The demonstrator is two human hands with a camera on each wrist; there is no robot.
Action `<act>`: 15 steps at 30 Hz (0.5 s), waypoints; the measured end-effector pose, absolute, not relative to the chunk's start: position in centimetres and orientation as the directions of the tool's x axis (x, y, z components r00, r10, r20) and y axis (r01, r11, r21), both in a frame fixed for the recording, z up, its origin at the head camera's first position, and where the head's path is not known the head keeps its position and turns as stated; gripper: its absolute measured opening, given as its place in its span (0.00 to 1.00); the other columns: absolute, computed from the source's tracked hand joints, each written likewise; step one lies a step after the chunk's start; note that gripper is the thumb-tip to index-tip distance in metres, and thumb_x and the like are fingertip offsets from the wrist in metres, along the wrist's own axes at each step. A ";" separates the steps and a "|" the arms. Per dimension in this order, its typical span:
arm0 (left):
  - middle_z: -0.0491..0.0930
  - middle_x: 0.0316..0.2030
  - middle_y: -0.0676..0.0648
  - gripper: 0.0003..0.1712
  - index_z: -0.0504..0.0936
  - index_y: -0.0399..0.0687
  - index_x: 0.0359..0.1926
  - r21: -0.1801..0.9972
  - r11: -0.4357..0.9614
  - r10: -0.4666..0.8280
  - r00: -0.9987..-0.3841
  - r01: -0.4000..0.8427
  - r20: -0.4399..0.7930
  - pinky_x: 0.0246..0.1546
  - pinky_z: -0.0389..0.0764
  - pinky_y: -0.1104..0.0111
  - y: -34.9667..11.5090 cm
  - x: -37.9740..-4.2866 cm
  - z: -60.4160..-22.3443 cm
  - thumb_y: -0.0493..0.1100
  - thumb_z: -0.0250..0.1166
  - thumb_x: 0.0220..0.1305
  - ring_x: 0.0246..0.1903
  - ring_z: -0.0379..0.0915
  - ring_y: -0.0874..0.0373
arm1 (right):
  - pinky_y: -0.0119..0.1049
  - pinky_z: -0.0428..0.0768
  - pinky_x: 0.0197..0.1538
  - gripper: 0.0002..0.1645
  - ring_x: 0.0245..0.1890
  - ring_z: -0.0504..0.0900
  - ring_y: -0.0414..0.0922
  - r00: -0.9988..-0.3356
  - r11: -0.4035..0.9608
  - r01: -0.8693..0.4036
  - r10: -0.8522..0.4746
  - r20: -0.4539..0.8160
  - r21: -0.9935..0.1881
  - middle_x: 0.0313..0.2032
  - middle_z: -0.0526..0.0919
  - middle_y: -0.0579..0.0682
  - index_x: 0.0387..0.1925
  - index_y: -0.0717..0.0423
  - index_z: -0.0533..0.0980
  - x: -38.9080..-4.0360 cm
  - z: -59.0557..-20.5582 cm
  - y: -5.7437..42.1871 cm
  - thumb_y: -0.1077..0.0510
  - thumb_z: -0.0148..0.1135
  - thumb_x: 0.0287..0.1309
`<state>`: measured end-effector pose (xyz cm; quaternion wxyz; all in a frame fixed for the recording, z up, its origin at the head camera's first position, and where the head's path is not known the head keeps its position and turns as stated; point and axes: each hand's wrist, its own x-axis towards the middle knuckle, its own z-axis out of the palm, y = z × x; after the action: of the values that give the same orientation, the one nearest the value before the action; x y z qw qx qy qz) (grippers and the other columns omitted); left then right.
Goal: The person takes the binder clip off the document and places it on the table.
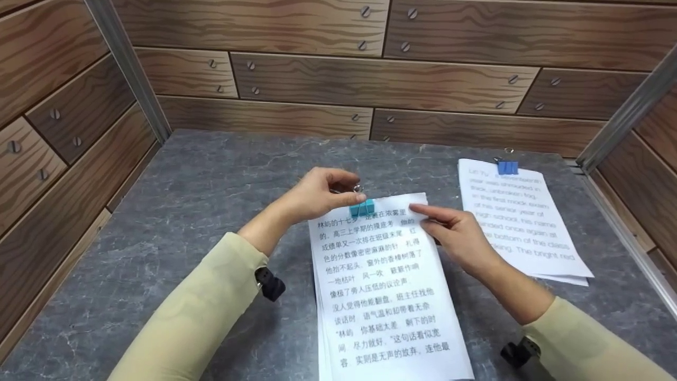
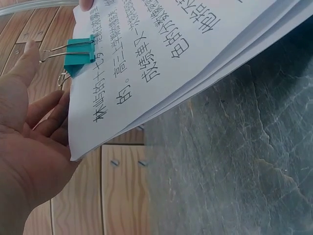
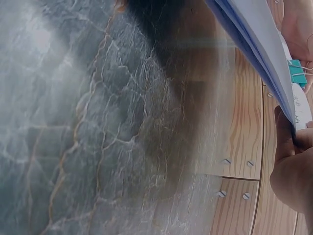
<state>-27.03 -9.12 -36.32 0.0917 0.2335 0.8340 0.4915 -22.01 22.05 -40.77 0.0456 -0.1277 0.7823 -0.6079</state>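
Observation:
A clipped stack of printed paper (image 1: 381,296) with Chinese characters is raised in front of me, its lower end toward me. At its top edge sits a teal binder clip (image 1: 362,208), its wire handles (image 2: 51,52) pointing outward. Around those handles is my left hand (image 1: 322,196), thumb straight beside the front handle and fingers behind the paper's top edge. A gap shows between thumb and fingers. My right hand (image 1: 465,238) pinches the stack near its top right corner, index finger along the front. In the right wrist view the layered sheets (image 3: 259,54) run into that hand (image 3: 293,171).
A second stack of paper (image 1: 518,222), printed in English, lies at the right with a blue binder clip (image 1: 508,168) at its top. The grey marbled tabletop (image 1: 238,159) meets wood-patterned walls (image 1: 317,79) and metal corner posts (image 1: 138,69).

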 end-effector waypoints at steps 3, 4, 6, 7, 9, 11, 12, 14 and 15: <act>0.85 0.55 0.48 0.33 0.81 0.41 0.69 0.868 0.407 0.475 -0.878 0.283 0.064 0.56 0.80 0.61 -9.1 -27.1 -36.5 0.54 0.74 0.70 0.53 0.80 0.55 | 0.34 0.87 0.46 0.24 0.48 0.89 0.44 -0.964 0.226 -0.146 -0.253 0.086 -0.963 0.60 0.84 0.64 0.68 0.62 0.78 -22.0 -40.8 22.1 0.70 0.58 0.74; 0.85 0.54 0.49 0.32 0.81 0.41 0.68 0.871 0.405 0.474 -0.878 0.278 0.060 0.56 0.81 0.61 -9.1 -27.1 -36.5 0.54 0.74 0.70 0.52 0.80 0.55 | 0.34 0.87 0.46 0.24 0.48 0.89 0.44 -0.964 0.228 -0.146 -0.252 0.086 -0.963 0.60 0.84 0.64 0.68 0.62 0.78 -22.0 -40.8 22.1 0.70 0.58 0.74; 0.85 0.52 0.49 0.31 0.83 0.41 0.67 0.876 0.399 0.472 -0.880 0.271 0.056 0.55 0.81 0.61 -9.1 -27.2 -36.6 0.54 0.74 0.71 0.51 0.80 0.55 | 0.34 0.87 0.46 0.24 0.48 0.88 0.44 -0.964 0.232 -0.146 -0.252 0.085 -0.962 0.60 0.84 0.64 0.68 0.62 0.79 -22.0 -40.8 22.1 0.70 0.58 0.74; 0.85 0.52 0.49 0.30 0.83 0.41 0.66 0.880 0.394 0.472 -0.880 0.264 0.053 0.55 0.81 0.61 -9.0 -27.2 -36.7 0.53 0.73 0.71 0.51 0.80 0.55 | 0.33 0.86 0.46 0.24 0.48 0.88 0.44 -0.964 0.238 -0.145 -0.251 0.083 -0.960 0.60 0.84 0.63 0.68 0.61 0.79 -22.0 -40.9 22.1 0.70 0.58 0.75; 0.86 0.51 0.50 0.28 0.84 0.42 0.65 0.887 0.385 0.472 -0.880 0.255 0.049 0.55 0.81 0.61 -9.0 -27.2 -36.8 0.53 0.73 0.71 0.50 0.81 0.55 | 0.33 0.86 0.46 0.23 0.48 0.88 0.44 -0.964 0.248 -0.146 -0.252 0.082 -0.958 0.60 0.84 0.63 0.68 0.61 0.79 -22.0 -40.9 22.1 0.69 0.57 0.75; 0.86 0.51 0.49 0.27 0.85 0.41 0.63 0.893 0.374 0.470 -0.881 0.249 0.049 0.54 0.81 0.61 -8.9 -27.2 -36.9 0.52 0.73 0.71 0.50 0.81 0.54 | 0.33 0.86 0.46 0.23 0.48 0.89 0.44 -0.964 0.255 -0.146 -0.253 0.080 -0.956 0.60 0.85 0.63 0.68 0.61 0.79 -22.0 -40.9 22.2 0.69 0.57 0.75; 0.86 0.50 0.49 0.26 0.85 0.41 0.63 0.896 0.370 0.469 -0.882 0.246 0.048 0.54 0.81 0.61 -8.9 -27.2 -37.0 0.51 0.73 0.71 0.49 0.81 0.54 | 0.33 0.86 0.46 0.23 0.48 0.89 0.44 -0.964 0.257 -0.146 -0.253 0.079 -0.955 0.60 0.85 0.63 0.68 0.61 0.79 -22.0 -40.9 22.2 0.69 0.57 0.75; 0.86 0.50 0.49 0.25 0.85 0.40 0.62 0.898 0.367 0.465 -0.884 0.242 0.048 0.53 0.81 0.62 -8.7 -27.2 -37.1 0.50 0.73 0.72 0.49 0.81 0.54 | 0.33 0.86 0.46 0.23 0.48 0.89 0.44 -0.964 0.258 -0.146 -0.255 0.078 -0.955 0.59 0.85 0.63 0.68 0.61 0.79 -22.0 -41.0 22.2 0.69 0.57 0.75; 0.86 0.49 0.48 0.25 0.85 0.40 0.62 0.897 0.370 0.462 -0.886 0.241 0.048 0.53 0.81 0.62 -8.7 -27.2 -37.1 0.50 0.73 0.72 0.48 0.81 0.54 | 0.33 0.86 0.46 0.23 0.48 0.89 0.44 -0.964 0.255 -0.144 -0.256 0.076 -0.956 0.59 0.85 0.63 0.68 0.61 0.79 -22.0 -41.0 22.3 0.69 0.57 0.75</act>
<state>-27.22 -8.65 -37.10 0.1061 0.2141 0.8208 0.5189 -21.99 22.28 -40.99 0.0472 -0.1265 0.7908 -0.5970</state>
